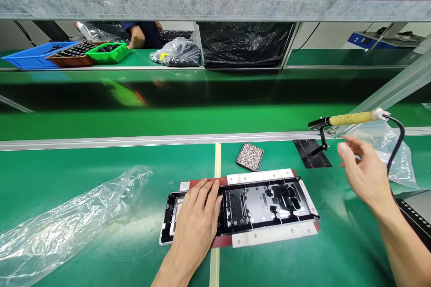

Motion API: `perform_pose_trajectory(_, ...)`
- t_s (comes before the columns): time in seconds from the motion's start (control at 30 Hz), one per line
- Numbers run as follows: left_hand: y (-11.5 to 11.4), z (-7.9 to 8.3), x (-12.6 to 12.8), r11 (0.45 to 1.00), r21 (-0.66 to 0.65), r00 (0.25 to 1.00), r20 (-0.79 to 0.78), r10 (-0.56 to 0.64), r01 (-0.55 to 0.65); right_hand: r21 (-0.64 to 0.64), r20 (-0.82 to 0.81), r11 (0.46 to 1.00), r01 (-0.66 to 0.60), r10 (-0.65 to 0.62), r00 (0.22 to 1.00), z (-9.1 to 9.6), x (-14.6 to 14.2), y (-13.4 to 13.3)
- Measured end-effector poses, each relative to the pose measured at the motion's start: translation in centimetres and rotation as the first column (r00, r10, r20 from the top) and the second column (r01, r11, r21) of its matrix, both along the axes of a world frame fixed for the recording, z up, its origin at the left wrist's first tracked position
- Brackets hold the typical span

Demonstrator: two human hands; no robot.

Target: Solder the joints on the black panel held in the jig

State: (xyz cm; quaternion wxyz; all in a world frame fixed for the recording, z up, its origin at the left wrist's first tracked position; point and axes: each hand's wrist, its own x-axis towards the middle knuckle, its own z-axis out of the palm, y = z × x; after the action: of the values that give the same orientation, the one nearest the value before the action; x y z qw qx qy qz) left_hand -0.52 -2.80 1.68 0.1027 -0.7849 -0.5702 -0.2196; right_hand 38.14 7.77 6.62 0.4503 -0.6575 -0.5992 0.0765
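Observation:
A long black plastic frame [262,204] lies in a jig with white strips [274,235] on the green bench. My left hand [197,222] lies flat on the frame's left part, fingers stretched out. My right hand [362,172] hovers in the air to the right, fingers loosely apart, holding nothing. Just above it a soldering iron with a yellow handle [352,119] rests on a small black stand [313,152]; its black cable [397,139] hangs down behind my hand.
A speckled pad [250,156] lies behind the jig. A clear plastic bag [67,219] lies at left, another [390,150] at right. A conveyor belt [188,98] runs across. Beyond it are coloured trays [67,53], black bags and another person's hand [136,38].

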Motion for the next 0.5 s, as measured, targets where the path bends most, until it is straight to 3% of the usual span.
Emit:
perform_pose_trajectory(0.07, 0.0, 0.1, 0.2, 1.0, 0.009, 1.0, 0.017, 0.001, -0.001, -0.039, 0.216, 0.979, -0.2, 0.204, 0.955, 0.2, -0.4, -2.1)
perform_pose_trajectory(0.1, 0.0, 0.2, 0.3, 1.0, 0.02, 1.0, 0.025, -0.001, 0.0, -0.055, 0.319, 0.947, -0.315, 0.316, 0.893, 0.4, -0.7, -3.0)
perform_pose_trajectory(0.2, 0.4, 0.5, 0.4, 0.998, 0.055, 0.999, 0.047, -0.004, 0.001, -0.175, 0.568, 0.799, -0.575, 0.559, 0.604, 1.0, -1.6, -4.5)
perform_pose_trajectory(0.33, 1.1, 0.9, 0.0, 0.996, 0.089, 0.997, 0.07, 0.021, -0.027, -0.351, 0.722, 0.617, -0.705, 0.657, 0.216, 1.6, -3.3, -3.9)
perform_pose_trajectory(0.4, 1.4, 1.4, -0.4, 0.993, 0.107, 0.997, 0.064, 0.046, -0.052, -0.412, 0.725, 0.535, -0.738, 0.683, 0.09, 1.5, -4.0, -2.8)
perform_pose_trajectory(0.5, 1.5, 2.5, -1.3, 0.986, 0.132, 0.994, 0.05, 0.096, -0.102, -0.439, 0.726, 0.43, -0.789, 0.687, -0.03, 0.6, -4.4, -0.6)
